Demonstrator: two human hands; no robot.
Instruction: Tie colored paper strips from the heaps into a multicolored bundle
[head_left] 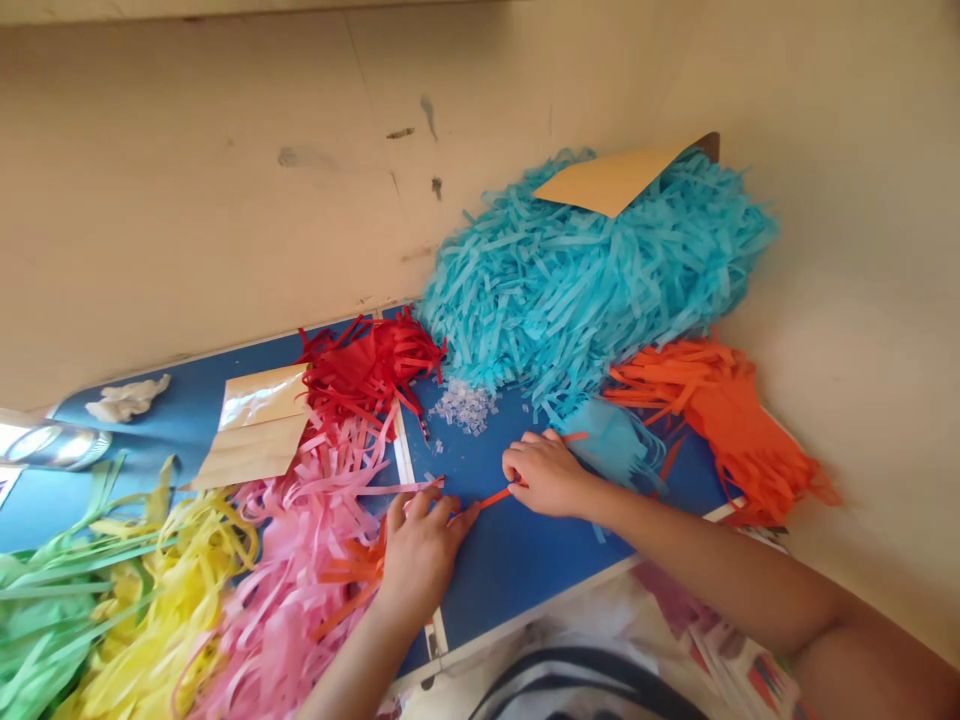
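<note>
A narrow orange paper strip [495, 497] runs between my two hands just above the blue tabletop [499, 570]. My right hand [551, 478] is closed, pinching the strip between thumb and bent fingers; an orange end pokes out past its knuckles. At the strip's other end is my left hand [422, 540], its fingers bent and its thumb tip against the strip. Under and beside the left hand lie more orange strips [356, 568] on a heap of pink paper fringe [300, 560]. Light blue tissue fringe [611, 435] lies just beyond my right hand.
A big turquoise fringe pile [592, 270] with a tan card [611, 180] on top stands against the wall. Orange fringe [720, 410] is right; red [375, 360], yellow [165, 610] and green fringe [52, 610] lie left. Small clear bits [465, 405] lie mid-table near a shiny-topped tan packet [259, 420].
</note>
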